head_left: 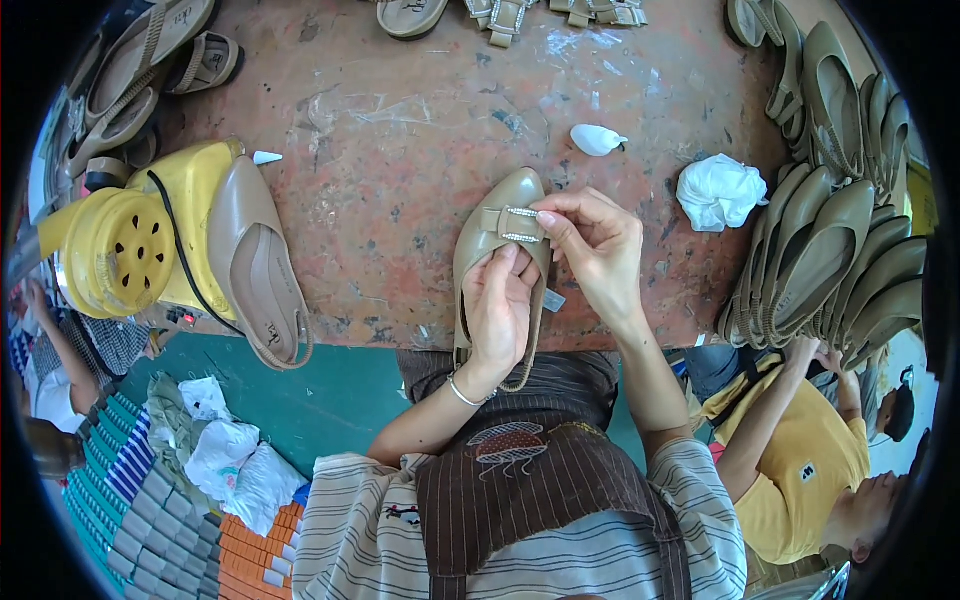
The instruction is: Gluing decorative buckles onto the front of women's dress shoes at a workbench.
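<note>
A beige pointed slingback shoe [522, 184] lies toe away from me at the near table edge. On its vamp sits a beige bow ornament [519, 237] with a sparkling rectangular buckle. My left hand [497, 315] is closed on the shoe, its fingers reaching into the opening just behind the bow; the inner fingertips are partly hidden. From the right, my right hand [600, 245] pinches the bow's right end between thumb and forefinger. A small clear piece [554, 300] lies beside the shoe.
A white squeeze bottle [597, 140] and crumpled white wad [720, 193] lie on the worn table [390, 150]. Left stands a yellow machine [150, 235] by another beige shoe [255, 255]; stacked shoes [820, 250] line the right. Bows [500, 18] lie far off. A co-worker [805, 460] sits right.
</note>
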The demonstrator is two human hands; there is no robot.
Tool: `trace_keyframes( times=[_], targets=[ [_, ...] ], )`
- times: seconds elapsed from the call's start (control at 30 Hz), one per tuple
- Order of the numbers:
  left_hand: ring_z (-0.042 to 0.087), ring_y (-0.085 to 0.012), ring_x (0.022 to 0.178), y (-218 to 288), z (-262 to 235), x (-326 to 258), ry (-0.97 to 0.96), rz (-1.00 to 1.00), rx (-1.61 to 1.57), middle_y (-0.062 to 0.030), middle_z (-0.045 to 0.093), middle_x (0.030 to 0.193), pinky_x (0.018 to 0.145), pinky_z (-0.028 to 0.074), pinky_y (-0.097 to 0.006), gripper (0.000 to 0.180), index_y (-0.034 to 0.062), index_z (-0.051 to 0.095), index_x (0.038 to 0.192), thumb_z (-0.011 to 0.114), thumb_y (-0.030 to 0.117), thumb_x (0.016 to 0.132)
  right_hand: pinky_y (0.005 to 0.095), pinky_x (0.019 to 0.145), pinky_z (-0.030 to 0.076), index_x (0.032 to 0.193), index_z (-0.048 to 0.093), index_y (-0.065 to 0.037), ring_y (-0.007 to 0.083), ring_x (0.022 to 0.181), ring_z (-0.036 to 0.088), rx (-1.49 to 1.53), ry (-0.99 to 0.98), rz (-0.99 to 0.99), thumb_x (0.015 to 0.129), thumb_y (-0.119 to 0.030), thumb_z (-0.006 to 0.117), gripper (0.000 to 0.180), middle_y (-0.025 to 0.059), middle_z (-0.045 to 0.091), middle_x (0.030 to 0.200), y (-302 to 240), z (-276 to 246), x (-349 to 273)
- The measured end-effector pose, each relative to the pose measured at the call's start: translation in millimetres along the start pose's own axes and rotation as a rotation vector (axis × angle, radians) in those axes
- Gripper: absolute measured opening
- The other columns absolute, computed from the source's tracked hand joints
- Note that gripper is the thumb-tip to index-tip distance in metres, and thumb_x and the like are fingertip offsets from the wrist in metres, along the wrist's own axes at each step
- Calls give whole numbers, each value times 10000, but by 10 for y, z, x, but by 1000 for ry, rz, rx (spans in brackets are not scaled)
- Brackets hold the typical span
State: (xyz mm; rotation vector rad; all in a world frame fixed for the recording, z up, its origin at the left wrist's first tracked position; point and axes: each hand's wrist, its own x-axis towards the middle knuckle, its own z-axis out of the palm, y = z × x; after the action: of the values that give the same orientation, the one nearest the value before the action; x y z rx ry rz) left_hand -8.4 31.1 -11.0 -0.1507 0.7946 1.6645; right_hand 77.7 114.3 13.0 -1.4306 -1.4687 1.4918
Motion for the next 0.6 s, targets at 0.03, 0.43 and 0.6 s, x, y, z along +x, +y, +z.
trace_keyframes(
  times=[0.03,0.43,0.6],
  targets=[
    [566,-215,1094,-1,18,3,6,3,-6,-139,582,1163,997,433,-377,232,-37,540,1139,461,103,971,231,521,480,872,699,5,93,611,597,-1,1,2,806,11,661,77,61,636,756,5,-7,3],
    [604,-149,1001,108,218,68,224,-61,167,-76,619,1107,866,509,-300,219,18,573,1144,529,134,964,285,499,457,834,660,-13,172,565,575,-430,74,-479,743,47,676,110,84,568,697,-58,72,-10],
    [628,-108,899,261,172,-53,181,-226,74,-44,662,1012,768,525,-263,185,31,611,1088,603,89,912,232,552,395,921,635,5,105,636,513,-87,122,-324,813,-20,640,111,41,531,765,-8,-19,-192]
  ],
)
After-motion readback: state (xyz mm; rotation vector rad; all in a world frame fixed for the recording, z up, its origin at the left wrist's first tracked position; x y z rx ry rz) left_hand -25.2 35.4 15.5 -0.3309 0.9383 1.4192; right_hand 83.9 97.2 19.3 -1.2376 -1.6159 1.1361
